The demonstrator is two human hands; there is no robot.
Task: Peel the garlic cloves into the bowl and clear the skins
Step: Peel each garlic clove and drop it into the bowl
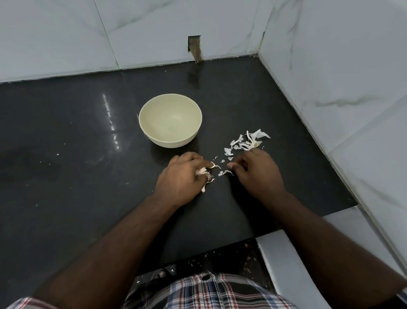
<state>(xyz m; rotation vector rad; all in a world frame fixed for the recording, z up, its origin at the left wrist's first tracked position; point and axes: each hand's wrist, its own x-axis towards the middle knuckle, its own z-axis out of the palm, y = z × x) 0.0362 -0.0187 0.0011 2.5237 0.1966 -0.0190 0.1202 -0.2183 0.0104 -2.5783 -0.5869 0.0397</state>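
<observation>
A home kitchen corner. A polished black stone counter (50, 142) meets marble-look wall tiles (336, 58). A bowl (172, 142) and garlic skins (245, 142) lie on it.

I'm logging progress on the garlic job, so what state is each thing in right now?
bowl: upright on the counter, nothing visible inside.
garlic: partly skinned, held in the left hand's grip.
left hand: fingers curled round the garlic.
right hand: fingers curled, on the counter by skin bits; whether it pinches one is unclear.
skins: loose, scattered on the counter right of the bowl.
counter: dark, glossy, flecked with small bits.
</observation>
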